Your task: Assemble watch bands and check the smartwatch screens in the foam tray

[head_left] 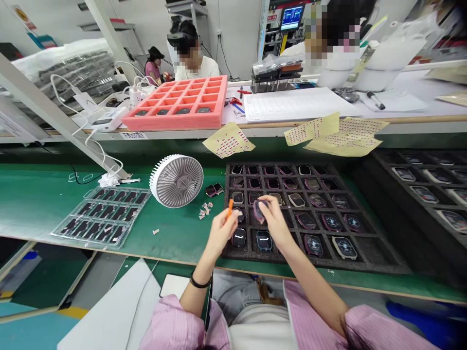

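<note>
My left hand [222, 228] is closed around a thin orange stick-like tool [230, 208], its tip pointing up; its exact kind is not clear. In my right hand [273, 216] is a purple-framed watch case [259, 212], tilted between the fingers. Both hands hover over a black foam tray [368, 250] with square compartments, most holding strapless smartwatches. Two watches near my hands, one in a front-left slot [239, 237] and one beside it [264, 240], have lit screens with white text. Left of the tray lie a pair of small dark watch parts [214, 189] and several paper scraps [205, 210].
A white round fan [177, 181] stands left of my hands. Farther left lies a clear plastic tray [120, 238] of black parts. A second foam tray [404, 187] sits at right. On the shelf are a pink foam tray [175, 121] and paper sheets [288, 104]. People sit beyond.
</note>
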Demonstrator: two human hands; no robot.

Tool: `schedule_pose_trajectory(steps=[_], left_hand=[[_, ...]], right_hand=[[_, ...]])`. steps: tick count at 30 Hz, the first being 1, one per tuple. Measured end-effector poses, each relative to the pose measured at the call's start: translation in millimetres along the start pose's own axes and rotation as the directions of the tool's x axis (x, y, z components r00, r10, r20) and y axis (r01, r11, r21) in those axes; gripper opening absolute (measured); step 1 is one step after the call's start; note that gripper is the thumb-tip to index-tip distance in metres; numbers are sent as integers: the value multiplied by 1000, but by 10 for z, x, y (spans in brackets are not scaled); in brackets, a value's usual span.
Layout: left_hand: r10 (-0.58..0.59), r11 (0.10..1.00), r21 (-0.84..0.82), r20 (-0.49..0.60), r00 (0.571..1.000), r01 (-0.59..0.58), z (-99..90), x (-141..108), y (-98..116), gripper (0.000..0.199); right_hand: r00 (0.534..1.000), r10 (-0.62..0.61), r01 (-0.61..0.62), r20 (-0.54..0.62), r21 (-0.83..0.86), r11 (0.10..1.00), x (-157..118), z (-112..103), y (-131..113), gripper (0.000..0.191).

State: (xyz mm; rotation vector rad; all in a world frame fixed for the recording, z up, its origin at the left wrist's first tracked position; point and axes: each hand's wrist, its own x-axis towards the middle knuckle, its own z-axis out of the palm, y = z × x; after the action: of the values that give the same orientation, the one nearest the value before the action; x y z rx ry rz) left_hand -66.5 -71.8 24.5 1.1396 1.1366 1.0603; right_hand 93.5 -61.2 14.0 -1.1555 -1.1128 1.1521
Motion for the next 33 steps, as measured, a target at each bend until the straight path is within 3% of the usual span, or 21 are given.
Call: schedule_pose_trajectory(steps=[2, 4, 6, 8, 11, 13, 15, 17, 20, 23, 25, 27, 29, 33], left_hand=[[25, 996, 83, -104, 994, -16, -197, 5, -16, 42], [89, 967, 254, -193, 977, -38, -400, 22, -62, 40], [145, 889, 457, -242, 959, -19, -561, 45, -126, 39], [172, 785, 619, -275, 946, 37, -663, 65, -183, 39], [148, 680, 721, -308, 940, 130, -723, 79, -225, 34], [122, 676, 719, -328, 937, 164, -714, 79, -220, 27], [120, 708, 693, -308, 944, 136, -664, 71, -195, 26], [133, 752, 657, -236, 963, 57, -568, 54, -155, 27], [120, 827, 561, -95, 988, -47, -347, 11, -76, 30], [81, 903, 417, 68, 994, -102, -77, -47, 4, 34], [50, 936, 333, 194, 980, -113, 90, -78, 43, 37], [28, 952, 286, 276, 961, -110, 225, -95, 69, 39], [29, 957, 268, 291, 956, -111, 318, -97, 89, 39], [39, 961, 253, 284, 958, -114, 388, -88, 120, 40]], right_hand=[[995, -101, 93, -23, -241, 966, 61, -72, 70, 21], [987, -141, 158, 72, -477, 864, 90, -97, 137, 16], [973, -152, 229, 173, -671, 706, 81, -101, 175, 16], [962, -196, 268, 192, -807, 526, 47, -143, 171, 21], [961, -262, 165, 93, -948, 272, -5, -336, 122, 28], [968, -249, 64, 33, -991, 117, -24, -497, 112, 31], [976, -217, 36, 24, -998, 51, -25, -616, 142, 33], [978, -208, 59, 33, -990, 124, -12, -667, 195, 31], [983, -184, 105, 27, -896, 431, 15, -638, 237, 23], [994, -112, 90, 2, -613, 785, 15, -546, 164, 23], [999, -39, 26, -34, -310, 950, -9, -470, 57, 29], [998, 68, -67, -11, 16, 998, -41, -390, -69, 34], [985, 157, -169, 66, 247, 954, -72, -310, -186, 34], [967, 213, -253, 141, 413, 875, -104, -186, -329, 32]])
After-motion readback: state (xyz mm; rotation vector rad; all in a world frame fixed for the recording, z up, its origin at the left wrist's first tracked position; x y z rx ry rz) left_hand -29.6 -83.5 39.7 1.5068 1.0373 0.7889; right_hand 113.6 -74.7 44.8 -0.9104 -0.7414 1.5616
